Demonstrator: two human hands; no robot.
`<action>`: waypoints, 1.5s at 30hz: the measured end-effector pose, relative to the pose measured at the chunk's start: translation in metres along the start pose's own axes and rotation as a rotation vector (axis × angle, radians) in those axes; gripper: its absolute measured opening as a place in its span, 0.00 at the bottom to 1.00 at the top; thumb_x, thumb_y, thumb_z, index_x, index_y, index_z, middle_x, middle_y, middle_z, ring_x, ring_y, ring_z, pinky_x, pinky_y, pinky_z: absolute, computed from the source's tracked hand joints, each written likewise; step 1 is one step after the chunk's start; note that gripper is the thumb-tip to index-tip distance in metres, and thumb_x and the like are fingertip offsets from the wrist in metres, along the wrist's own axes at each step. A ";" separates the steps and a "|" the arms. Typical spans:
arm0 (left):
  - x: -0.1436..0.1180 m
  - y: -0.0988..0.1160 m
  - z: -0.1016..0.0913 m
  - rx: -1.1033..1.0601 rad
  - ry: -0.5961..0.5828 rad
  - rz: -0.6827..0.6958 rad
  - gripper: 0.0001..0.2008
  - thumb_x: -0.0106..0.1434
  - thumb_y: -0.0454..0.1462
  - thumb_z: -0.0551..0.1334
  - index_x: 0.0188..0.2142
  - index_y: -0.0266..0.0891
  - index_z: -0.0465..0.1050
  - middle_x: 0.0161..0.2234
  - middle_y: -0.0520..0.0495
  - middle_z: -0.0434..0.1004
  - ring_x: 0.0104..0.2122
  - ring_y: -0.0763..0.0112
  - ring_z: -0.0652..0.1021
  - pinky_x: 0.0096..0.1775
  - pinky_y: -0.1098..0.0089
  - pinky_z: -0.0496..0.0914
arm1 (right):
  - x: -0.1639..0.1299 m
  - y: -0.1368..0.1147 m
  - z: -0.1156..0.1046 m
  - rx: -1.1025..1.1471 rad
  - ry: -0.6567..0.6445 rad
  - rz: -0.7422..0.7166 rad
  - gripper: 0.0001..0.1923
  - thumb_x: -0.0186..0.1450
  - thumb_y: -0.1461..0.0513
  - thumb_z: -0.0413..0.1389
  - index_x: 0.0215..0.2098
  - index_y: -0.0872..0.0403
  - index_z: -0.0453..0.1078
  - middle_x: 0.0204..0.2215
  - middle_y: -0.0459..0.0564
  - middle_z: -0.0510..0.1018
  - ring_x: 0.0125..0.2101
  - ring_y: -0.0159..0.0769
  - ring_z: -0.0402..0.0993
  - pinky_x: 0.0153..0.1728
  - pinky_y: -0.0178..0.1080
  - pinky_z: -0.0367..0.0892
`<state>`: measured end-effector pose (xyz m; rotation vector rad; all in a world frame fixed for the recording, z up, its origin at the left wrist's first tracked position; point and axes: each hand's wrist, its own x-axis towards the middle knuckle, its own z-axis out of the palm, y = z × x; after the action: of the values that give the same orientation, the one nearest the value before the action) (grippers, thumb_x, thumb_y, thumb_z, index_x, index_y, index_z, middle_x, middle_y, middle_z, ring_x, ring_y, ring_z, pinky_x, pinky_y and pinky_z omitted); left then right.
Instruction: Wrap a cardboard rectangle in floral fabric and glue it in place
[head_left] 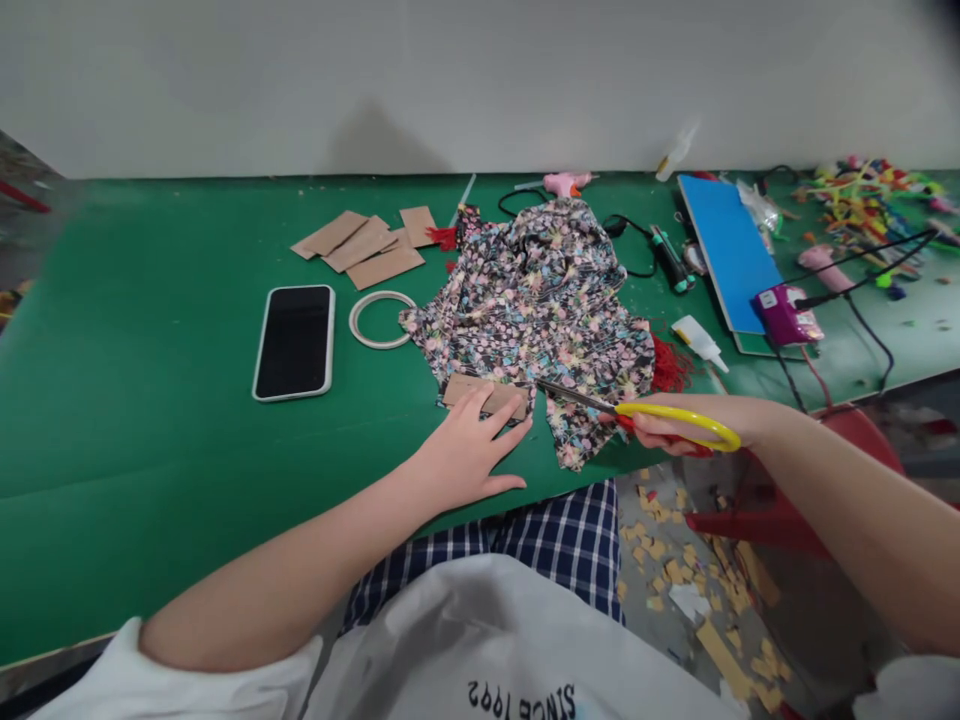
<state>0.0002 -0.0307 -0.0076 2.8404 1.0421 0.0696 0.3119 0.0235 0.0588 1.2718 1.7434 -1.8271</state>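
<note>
Half-hiding flat cardboard (458, 388) below centre, the left hand (463, 452) splays; the right hand (670, 427) clasps scissors (628, 409) at floral cloth (532, 300).

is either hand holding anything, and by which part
The right hand grips the scissors by their handles; the left hand grips nothing, lying on a cardboard piece over floral cloth.
</note>
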 end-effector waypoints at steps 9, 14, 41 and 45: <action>0.001 0.000 0.001 -0.009 0.002 -0.001 0.35 0.62 0.58 0.47 0.61 0.40 0.55 0.62 0.41 0.53 0.59 0.37 0.55 0.56 0.44 0.53 | 0.001 -0.017 0.000 -0.006 0.070 0.154 0.26 0.61 0.42 0.47 0.45 0.53 0.54 0.22 0.43 0.69 0.17 0.22 0.56 0.18 0.29 0.50; 0.001 0.000 0.001 0.006 -0.003 -0.003 0.35 0.62 0.58 0.48 0.61 0.41 0.54 0.62 0.41 0.53 0.59 0.38 0.55 0.56 0.45 0.53 | 0.004 -0.021 -0.001 -0.105 0.158 0.276 0.27 0.56 0.41 0.51 0.39 0.54 0.58 0.21 0.45 0.72 0.16 0.28 0.63 0.17 0.31 0.55; 0.001 0.001 0.001 -0.021 -0.010 -0.025 0.34 0.62 0.56 0.50 0.61 0.42 0.54 0.62 0.43 0.53 0.59 0.39 0.55 0.55 0.46 0.54 | 0.011 -0.027 -0.028 -0.091 -0.063 0.273 0.23 0.63 0.44 0.45 0.40 0.54 0.62 0.18 0.39 0.54 0.19 0.25 0.50 0.19 0.31 0.50; 0.001 0.001 0.000 -0.025 -0.021 -0.027 0.34 0.62 0.56 0.49 0.62 0.41 0.53 0.62 0.43 0.53 0.59 0.38 0.55 0.55 0.46 0.53 | 0.013 -0.027 -0.028 -0.086 -0.048 0.232 0.25 0.62 0.43 0.46 0.39 0.55 0.63 0.17 0.39 0.55 0.18 0.24 0.51 0.19 0.32 0.49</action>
<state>0.0019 -0.0311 -0.0075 2.7982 1.0676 0.0502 0.2949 0.0593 0.0701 1.3236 1.5593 -1.6219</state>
